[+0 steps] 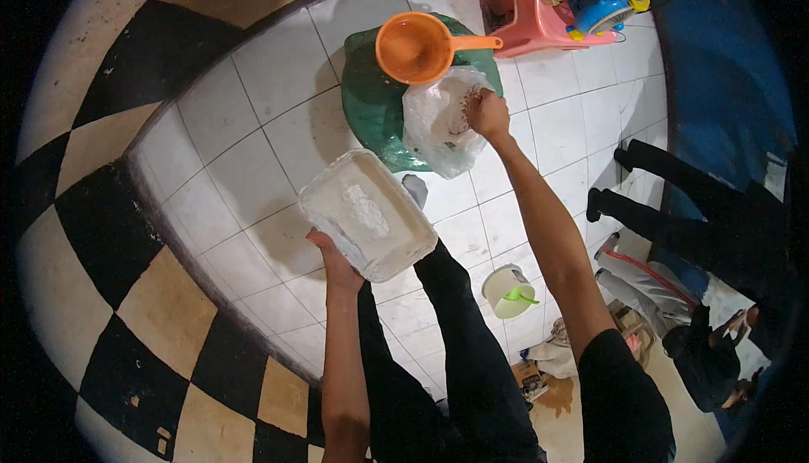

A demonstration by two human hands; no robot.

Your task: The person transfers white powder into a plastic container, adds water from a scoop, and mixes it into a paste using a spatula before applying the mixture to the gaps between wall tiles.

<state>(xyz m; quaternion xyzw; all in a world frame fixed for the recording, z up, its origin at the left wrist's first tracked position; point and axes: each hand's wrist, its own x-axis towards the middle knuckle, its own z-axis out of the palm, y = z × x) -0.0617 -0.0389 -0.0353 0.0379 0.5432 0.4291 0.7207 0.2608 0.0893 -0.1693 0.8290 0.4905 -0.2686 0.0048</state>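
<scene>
Left hand (339, 267) grips white rectangular plastic tub (409, 231), likely stiff, light, by near-left wall; right hand (489, 114) curled at soft-looking translucent plastic bag (428, 117), can't tell pinch.

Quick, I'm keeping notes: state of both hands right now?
Left hand: holding the white tub.
Right hand: at the clear plastic bag; fingers partly hidden, grip cannot be told.

I look from the wearer's head through the left fisheye — high up, facing steeply down onto the white tiles (282, 67). The left hand (339, 267) and right hand (489, 115) fall around mid-frame, forearms (548, 227) entering below, closer to my lens — checkered tiles (109, 252) fill the left rim.
</scene>
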